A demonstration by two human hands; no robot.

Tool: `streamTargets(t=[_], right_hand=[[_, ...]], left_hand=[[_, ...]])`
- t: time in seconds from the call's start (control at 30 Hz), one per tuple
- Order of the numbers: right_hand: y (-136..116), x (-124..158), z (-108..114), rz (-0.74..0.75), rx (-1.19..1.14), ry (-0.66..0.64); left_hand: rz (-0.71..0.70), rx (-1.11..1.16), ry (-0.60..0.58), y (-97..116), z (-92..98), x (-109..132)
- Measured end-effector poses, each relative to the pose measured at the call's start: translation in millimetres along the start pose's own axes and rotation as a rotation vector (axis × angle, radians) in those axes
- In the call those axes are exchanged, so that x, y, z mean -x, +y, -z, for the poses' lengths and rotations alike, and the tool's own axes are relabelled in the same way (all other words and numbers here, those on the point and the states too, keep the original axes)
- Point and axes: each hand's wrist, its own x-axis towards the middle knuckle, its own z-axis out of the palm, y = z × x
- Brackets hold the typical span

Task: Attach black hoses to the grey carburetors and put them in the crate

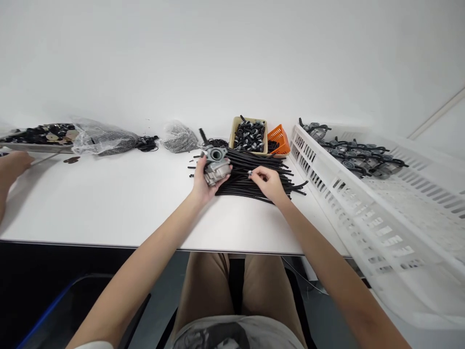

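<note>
My left hand grips a grey metal carburetor just above the white table. My right hand rests on a heap of black rubber hoses, fingers pinched on a small metal clip at a hose end. The two hands are a short way apart, with the carburetor to the left of the hose pile.
A beige bin of black clips and a small orange basket stand behind the hoses. A large white slotted crate at the right holds several assembled carburetors. Plastic bags of parts lie at the back left. Another person's hand is at the far left.
</note>
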Motion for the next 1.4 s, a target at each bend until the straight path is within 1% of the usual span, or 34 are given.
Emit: streamTargets(t=[0.1,0.17,0.23,0.33,0.5,0.57,0.73,0.87,0.97,1.03,1.1,1.13,1.17,1.2,1.23,1.3,1.33,1.37,1.4], right_hand=[[-7,9,-6,0.155,0.288,-0.222],[-12,14,-9,0.222,0.428,-0.321],[-15,16,-12,0.25,0.52,-0.36],[-15,17,-13,0.249,0.589,-0.375],[-13,16,-15,0.24,0.64,-0.36],[-13,16,-15,0.229,0.633,-0.373],[-21,16,-6,0.21,0.601,-0.44],[-28,16,3,0.192,0.575,-0.541],[-29,15,2,0.17,0.564,-0.591],[-28,15,-1,0.198,0.524,-0.587],[-26,14,-3,0.208,0.456,-0.517],[-25,13,-3,0.189,0.415,-0.444],[-24,11,-2,0.159,0.368,-0.338],[-24,9,0,0.129,0.311,-0.197],[-23,7,2,0.11,0.242,-0.028],[-22,2,8,0.125,0.076,0.336],[-21,-1,11,0.145,-0.006,0.493],[-21,-4,14,0.162,-0.079,0.614],[-20,-6,16,0.17,-0.143,0.695]], left_hand=[[-0.055,0.06,0.114,11,9.0,-6],[-0.079,0.072,0.146,14,13.9,-9],[-0.096,0.069,0.146,15,17.2,-11],[-0.105,0.06,0.128,14,19.1,-12],[-0.076,0.068,0.086,13,18.2,-11],[-0.066,0.059,0.068,13,17.6,-10],[-0.048,0.057,0.064,14,17.2,-10],[-0.055,0.049,0.068,14,17.6,-9],[-0.061,0.026,0.051,14,17.8,-9],[-0.053,0.022,0.051,14,17.6,-9],[-0.049,0.022,0.051,14,17.3,-9],[-0.052,0.023,0.051,14,17.1,-9],[-0.056,0.024,0.049,14,17.0,-9],[-0.059,0.024,0.048,15,16.9,-9],[-0.059,0.024,0.048,15,16.8,-9],[-0.057,0.018,0.049,14,16.7,-8],[-0.054,0.009,0.05,13,16.6,-8],[-0.051,-0.004,0.049,12,16.6,-8],[-0.052,-0.021,0.049,10,16.5,-9]])
